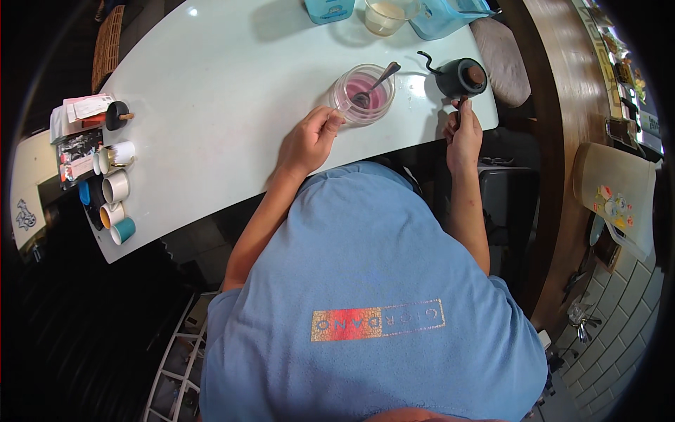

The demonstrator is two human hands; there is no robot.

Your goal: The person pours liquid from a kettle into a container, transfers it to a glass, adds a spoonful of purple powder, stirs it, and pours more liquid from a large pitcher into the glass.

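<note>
A clear glass mug point(380, 116) stands on the white table, with pink liquid point(358, 86) inside. A metal spoon point(385, 74) leans in it, its handle sticking out past the far right rim. The fingers of my left hand point(313, 139) are closed on the mug's handle at its near left side. To the right, my right hand point(464, 137) grips the handle of a black gooseneck kettle point(452, 80). The kettle's thin curved spout points left toward the mug, with a gap between them. Whether the kettle rests on the table or is slightly raised, I cannot tell.
Along the far edge of the table point(211, 141) are a light-blue container point(329, 10), a clear cup with beige contents point(384, 18) and a blue bag point(439, 21). Several mugs point(116, 186) and papers point(88, 107) line the left end. A wooden counter point(566, 141) runs along the right.
</note>
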